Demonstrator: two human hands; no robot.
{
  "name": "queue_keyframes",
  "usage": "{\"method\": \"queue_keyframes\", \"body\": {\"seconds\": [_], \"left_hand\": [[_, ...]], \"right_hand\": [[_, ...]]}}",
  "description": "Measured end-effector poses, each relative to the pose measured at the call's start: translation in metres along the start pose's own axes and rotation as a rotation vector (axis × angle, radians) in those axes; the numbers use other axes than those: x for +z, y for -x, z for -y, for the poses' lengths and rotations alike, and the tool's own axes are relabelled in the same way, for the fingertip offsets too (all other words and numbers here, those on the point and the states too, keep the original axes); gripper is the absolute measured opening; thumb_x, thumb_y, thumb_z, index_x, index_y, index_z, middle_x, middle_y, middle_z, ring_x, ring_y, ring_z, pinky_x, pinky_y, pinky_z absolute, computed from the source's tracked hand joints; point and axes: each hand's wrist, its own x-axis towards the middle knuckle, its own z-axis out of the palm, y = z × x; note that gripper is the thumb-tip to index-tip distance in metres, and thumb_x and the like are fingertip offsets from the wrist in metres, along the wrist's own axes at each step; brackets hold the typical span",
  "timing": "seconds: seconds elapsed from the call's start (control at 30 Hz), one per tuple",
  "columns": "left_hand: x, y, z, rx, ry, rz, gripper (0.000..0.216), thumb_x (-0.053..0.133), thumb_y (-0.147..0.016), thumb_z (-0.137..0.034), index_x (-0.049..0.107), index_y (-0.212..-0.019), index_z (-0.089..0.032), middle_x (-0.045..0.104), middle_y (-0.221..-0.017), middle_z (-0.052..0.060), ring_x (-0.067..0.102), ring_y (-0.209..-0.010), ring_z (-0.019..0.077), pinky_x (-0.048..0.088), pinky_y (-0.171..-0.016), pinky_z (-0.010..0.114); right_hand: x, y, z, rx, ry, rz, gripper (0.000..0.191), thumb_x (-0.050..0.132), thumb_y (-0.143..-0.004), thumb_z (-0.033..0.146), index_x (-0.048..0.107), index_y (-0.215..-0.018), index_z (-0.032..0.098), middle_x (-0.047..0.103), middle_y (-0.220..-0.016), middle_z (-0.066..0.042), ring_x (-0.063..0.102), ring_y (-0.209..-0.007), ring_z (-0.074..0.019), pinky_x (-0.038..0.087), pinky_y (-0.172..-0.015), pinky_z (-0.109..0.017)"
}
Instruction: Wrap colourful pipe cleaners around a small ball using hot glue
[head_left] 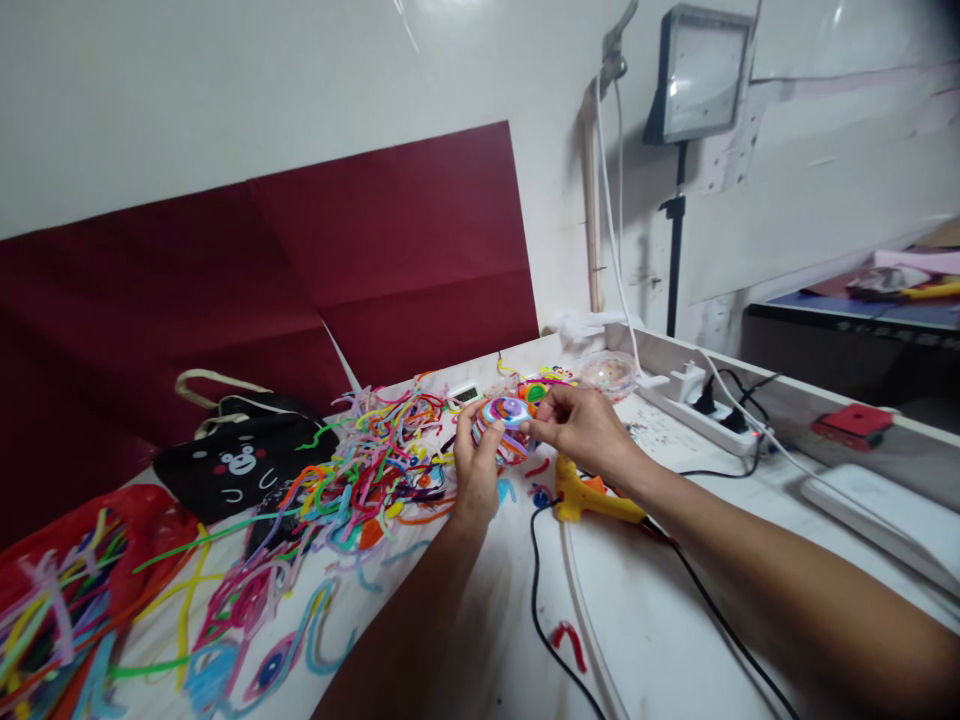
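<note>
My left hand (478, 470) grips a round ball (504, 412) wound with purple, blue, white and red pipe cleaners, thumb in front and fingers behind. At the ball's right edge, the fingers of my right hand (581, 425) are pinched together; whatever they hold is too small or hidden to make out. Just below the right hand lies a yellow hot glue gun (574, 495) with a black cord. A tangled heap of coloured pipe cleaners (382, 440) spreads to the left of the ball. Behind the hands is a small green-and-orange round piece (534, 392).
A black bag (232, 460) and a red bag of pipe cleaners (150, 530) lie left. A clear plastic bowl (609, 374) sits behind. On the right are a power strip (705, 420), a white box (877, 510) and trailing cords. A bent red pipe cleaner (571, 643) lies in front.
</note>
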Motion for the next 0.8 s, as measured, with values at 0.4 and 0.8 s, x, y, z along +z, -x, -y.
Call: {"method": "queue_keyframes", "body": {"seconds": [0.4, 0.8], "left_hand": [[0.0014, 0.0017, -0.0051, -0.001, 0.008, 0.004, 0.043, 0.088, -0.085, -0.048, 0.074, -0.122, -0.030, 0.081, -0.130, 0.009, 0.079, -0.123, 0.0306, 0.067, -0.107, 0.043], [0.0008, 0.0021, -0.0046, -0.038, 0.072, 0.008, 0.052, 0.090, -0.084, -0.046, 0.072, -0.130, -0.031, 0.084, -0.128, 0.007, 0.082, -0.121, 0.0306, 0.068, -0.105, 0.042]], "right_hand": [[0.0008, -0.0007, 0.0009, 0.020, -0.020, 0.005, 0.031, 0.096, -0.080, 0.034, 0.065, -0.079, 0.027, 0.068, -0.064, 0.006, 0.065, -0.062, -0.0177, 0.044, -0.062, -0.031], [-0.0010, 0.0018, 0.0045, -0.022, 0.050, -0.095, 0.038, 0.102, -0.075, 0.030, 0.069, -0.094, 0.028, 0.078, -0.086, 0.001, 0.069, -0.077, -0.0219, 0.048, -0.069, -0.033]]}}
